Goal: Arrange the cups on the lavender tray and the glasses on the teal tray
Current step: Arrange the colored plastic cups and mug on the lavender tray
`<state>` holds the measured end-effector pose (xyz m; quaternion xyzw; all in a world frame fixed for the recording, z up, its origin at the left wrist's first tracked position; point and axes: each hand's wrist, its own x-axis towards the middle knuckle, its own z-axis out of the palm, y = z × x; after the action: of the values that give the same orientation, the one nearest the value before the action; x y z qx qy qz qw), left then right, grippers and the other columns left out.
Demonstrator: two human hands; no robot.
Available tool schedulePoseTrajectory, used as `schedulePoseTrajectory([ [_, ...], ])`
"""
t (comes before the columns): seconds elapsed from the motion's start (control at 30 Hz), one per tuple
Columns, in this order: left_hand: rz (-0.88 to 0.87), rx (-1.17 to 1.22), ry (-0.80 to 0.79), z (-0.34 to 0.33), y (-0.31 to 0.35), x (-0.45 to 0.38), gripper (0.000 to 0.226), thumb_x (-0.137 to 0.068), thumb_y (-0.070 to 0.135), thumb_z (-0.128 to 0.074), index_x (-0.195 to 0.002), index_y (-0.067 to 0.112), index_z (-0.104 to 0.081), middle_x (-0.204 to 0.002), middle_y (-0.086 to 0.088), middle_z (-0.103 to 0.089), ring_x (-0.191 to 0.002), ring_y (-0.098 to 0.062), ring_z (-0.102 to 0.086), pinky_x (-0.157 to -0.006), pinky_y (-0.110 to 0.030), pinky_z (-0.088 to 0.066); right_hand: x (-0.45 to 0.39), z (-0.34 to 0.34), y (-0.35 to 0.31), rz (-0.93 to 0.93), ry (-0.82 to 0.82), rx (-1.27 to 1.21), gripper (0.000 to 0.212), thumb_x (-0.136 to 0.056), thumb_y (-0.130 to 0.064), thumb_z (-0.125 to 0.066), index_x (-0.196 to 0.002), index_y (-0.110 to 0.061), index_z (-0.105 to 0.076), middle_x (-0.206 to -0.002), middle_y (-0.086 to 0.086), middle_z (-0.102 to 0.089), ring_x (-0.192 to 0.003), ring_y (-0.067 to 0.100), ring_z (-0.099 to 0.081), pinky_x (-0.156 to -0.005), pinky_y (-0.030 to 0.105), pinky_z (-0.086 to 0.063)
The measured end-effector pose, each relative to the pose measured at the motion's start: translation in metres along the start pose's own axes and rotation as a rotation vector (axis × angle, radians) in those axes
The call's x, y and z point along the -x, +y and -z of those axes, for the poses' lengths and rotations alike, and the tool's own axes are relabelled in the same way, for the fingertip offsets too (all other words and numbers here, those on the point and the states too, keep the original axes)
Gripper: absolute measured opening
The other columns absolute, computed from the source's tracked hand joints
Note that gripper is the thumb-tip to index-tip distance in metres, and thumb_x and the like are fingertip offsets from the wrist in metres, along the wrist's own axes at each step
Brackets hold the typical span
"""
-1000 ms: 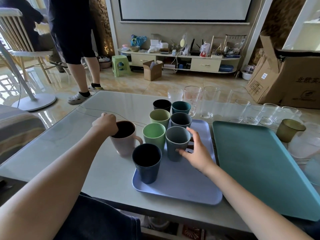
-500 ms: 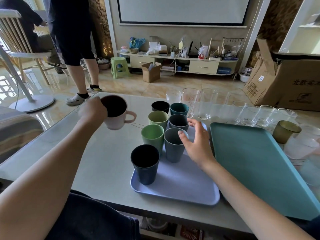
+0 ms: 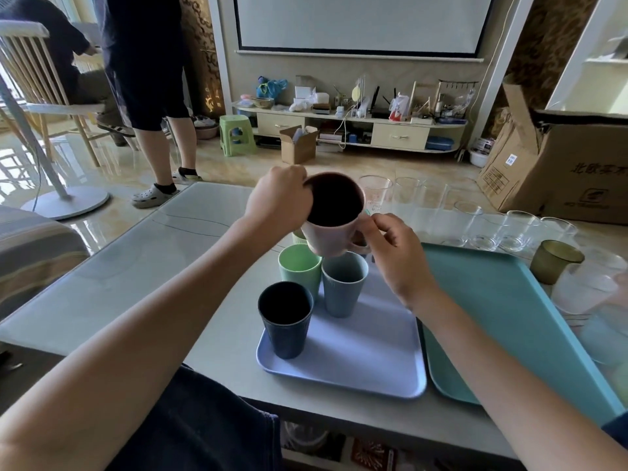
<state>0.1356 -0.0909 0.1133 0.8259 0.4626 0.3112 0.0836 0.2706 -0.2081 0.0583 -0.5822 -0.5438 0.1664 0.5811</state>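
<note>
My left hand grips a pale pink mug by its rim and holds it in the air above the cups on the lavender tray. My right hand pinches the mug's handle from the right. On the tray stand a navy cup, a grey-blue cup and a green cup; the cups behind them are hidden by the mug. The teal tray lies bare to the right. Several clear glasses line the table's far side.
An olive glass and frosted glasses stand right of the teal tray. A cardboard box sits at the far right. A person stands beyond the table's left corner, and another sits on a wooden chair.
My left hand has carried the pink mug up and to the right, over the cups on the lavender tray. My right hand has left the grey-blue cup and taken the mug's handle.
</note>
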Motion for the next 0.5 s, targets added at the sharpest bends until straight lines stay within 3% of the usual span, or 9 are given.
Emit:
schedulePoseTrajectory([
  [0.13,-0.075,0.103,-0.145,-0.004,0.002,0.005,0.04,-0.098,0.028,-0.04,-0.083,-0.001,-0.063,-0.073,-0.019,-0.067,-0.061,-0.032,-0.066,-0.059,-0.039,-0.057,0.007,0.015,0.0,-0.046,-0.056,0.026,0.037,-0.097,-0.028,-0.046,-0.077,-0.001,-0.061,-0.063,-0.002,-0.058,-0.047,-0.004,-0.055,-0.049,0.006,-0.038],
  [0.23,0.08,0.27,-0.255,-0.004,-0.01,0.004,0.06,-0.098,0.044,-0.032,-0.078,-0.004,-0.063,-0.068,-0.018,-0.068,-0.058,-0.029,-0.068,-0.056,-0.036,-0.059,0.017,0.029,0.005,-0.081,-0.066,0.005,0.04,-0.097,-0.029,-0.045,-0.08,0.004,-0.061,-0.063,0.006,-0.055,-0.04,0.001,-0.047,-0.044,0.007,-0.034],
  [0.37,0.233,0.076,-0.389,-0.015,-0.047,0.002,0.044,-0.095,0.038,-0.043,-0.09,-0.001,-0.062,-0.085,-0.019,-0.069,-0.065,-0.03,-0.07,-0.061,-0.039,-0.06,0.039,0.05,0.016,-0.142,-0.113,-0.042,0.03,-0.096,-0.024,-0.046,-0.075,-0.011,-0.063,-0.061,0.0,-0.059,-0.043,0.009,-0.043,-0.039,0.018,-0.037],
  [0.5,0.337,-0.03,-0.624,-0.037,-0.069,0.015,0.043,-0.092,0.04,-0.05,-0.096,-0.002,-0.059,-0.083,-0.018,-0.07,-0.066,-0.031,-0.071,-0.058,-0.036,-0.058,0.063,0.066,0.03,-0.206,-0.213,-0.074,0.03,-0.095,-0.022,-0.046,-0.074,-0.007,-0.062,-0.062,0.005,-0.06,-0.046,0.008,-0.047,-0.039,0.019,-0.04],
])
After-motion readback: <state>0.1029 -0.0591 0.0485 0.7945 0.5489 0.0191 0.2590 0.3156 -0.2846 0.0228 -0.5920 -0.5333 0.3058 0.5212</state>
